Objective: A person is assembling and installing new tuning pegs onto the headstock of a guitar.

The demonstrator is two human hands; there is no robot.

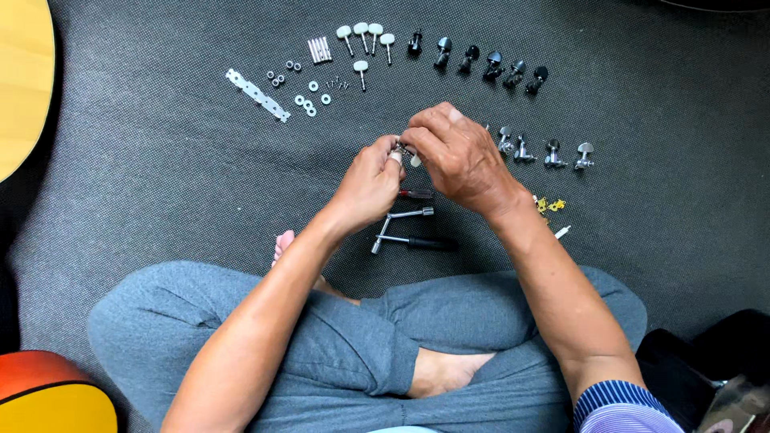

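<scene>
My left hand (370,183) and my right hand (457,156) meet over the dark mat, and together they pinch one small chrome tuning peg (403,150) between their fingertips. The peg is mostly hidden by the fingers. Just below the hands lie a small red-handled screwdriver (415,193), an L-shaped metal wrench (398,223) and a black-handled tool (425,242).
Rows of white-knobbed pegs (366,36), black pegs (481,60) and chrome pegs (545,152) lie on the grey mat (160,160), with washers (309,100), a metal strip (257,95) and small gold parts (549,205). A guitar body (20,80) sits far left. My crossed legs (361,345) fill the foreground.
</scene>
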